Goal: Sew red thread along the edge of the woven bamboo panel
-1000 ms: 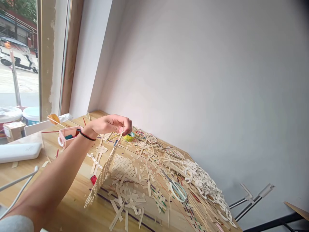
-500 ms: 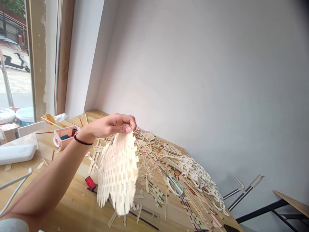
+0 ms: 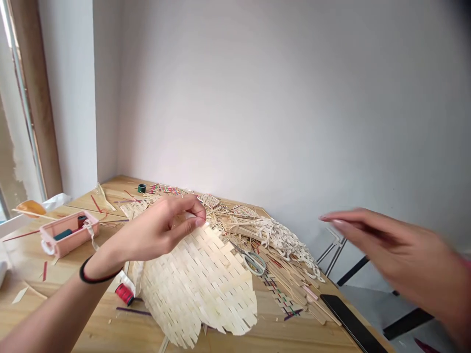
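Note:
My left hand (image 3: pixel 164 228) pinches the upper edge of a pale woven sheet (image 3: pixel 200 282) of flat bamboo-like strips. The sheet hangs above the table with its broad face towards me and a notch in its lower edge. Out to the right, my right hand (image 3: pixel 397 257) is raised, thumb and fingertips pressed together. Whatever might be between those fingertips is too fine to make out. Just left of the sheet lies a spool of red thread (image 3: pixel 124 294).
A pink box (image 3: pixel 69 235) of thread spools sits at the left. Behind the sheet are scissors (image 3: pixel 254 263), loose strips and a heap of white cord (image 3: pixel 285 240). A black phone (image 3: pixel 351 321) lies by the right edge of the wooden table (image 3: pixel 91 326).
My right hand has come into view at the right. The woven sheet has turned to face me more broadly, still in my left hand. The camera view has swung right.

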`<state>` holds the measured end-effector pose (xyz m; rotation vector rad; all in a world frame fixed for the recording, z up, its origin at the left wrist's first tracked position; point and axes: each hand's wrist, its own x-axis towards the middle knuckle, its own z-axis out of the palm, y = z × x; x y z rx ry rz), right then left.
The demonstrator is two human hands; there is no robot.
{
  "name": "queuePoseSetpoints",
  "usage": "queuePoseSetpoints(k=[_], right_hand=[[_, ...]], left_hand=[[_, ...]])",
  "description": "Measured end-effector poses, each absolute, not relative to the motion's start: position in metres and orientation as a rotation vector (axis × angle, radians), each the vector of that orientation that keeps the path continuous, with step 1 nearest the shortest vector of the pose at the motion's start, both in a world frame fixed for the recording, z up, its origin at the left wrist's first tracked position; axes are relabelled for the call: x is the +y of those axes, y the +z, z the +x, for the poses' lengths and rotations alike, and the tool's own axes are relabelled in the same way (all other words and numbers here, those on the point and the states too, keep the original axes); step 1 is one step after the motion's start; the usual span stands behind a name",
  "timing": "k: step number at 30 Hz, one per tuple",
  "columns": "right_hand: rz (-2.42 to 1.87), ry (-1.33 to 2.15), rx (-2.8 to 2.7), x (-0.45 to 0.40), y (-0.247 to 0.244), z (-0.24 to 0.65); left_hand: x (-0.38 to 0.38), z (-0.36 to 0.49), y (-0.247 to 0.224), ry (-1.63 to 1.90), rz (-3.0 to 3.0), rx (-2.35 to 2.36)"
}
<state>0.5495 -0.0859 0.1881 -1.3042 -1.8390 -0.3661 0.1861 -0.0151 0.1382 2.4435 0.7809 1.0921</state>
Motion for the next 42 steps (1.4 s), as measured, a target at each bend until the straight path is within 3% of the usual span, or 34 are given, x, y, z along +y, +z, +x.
queuePoseSetpoints(k=[5, 10, 23, 42], right_hand=[[-0.925, -0.208, -2.116, -0.066, 0.19, 0.453], [-0.894, -0.187, -2.041, -0.059, 0.178, 0.406], [-0.974, -0.325, -1.759, -0.06, 0.15, 0.404], [-0.934, -0.212, -1.954, -0.044, 0.145, 0.412]], left_hand=[[-0.018, 0.196, 0.136, 1.189, 2.448, 0.904], [-0.015, 0.209, 0.134, 1.269, 2.435, 0.909], [-0.004, 0.209, 0.127, 1.213, 2.231, 0.891], [-0.008, 0.213, 0.13, 1.217, 2.141, 0.875]])
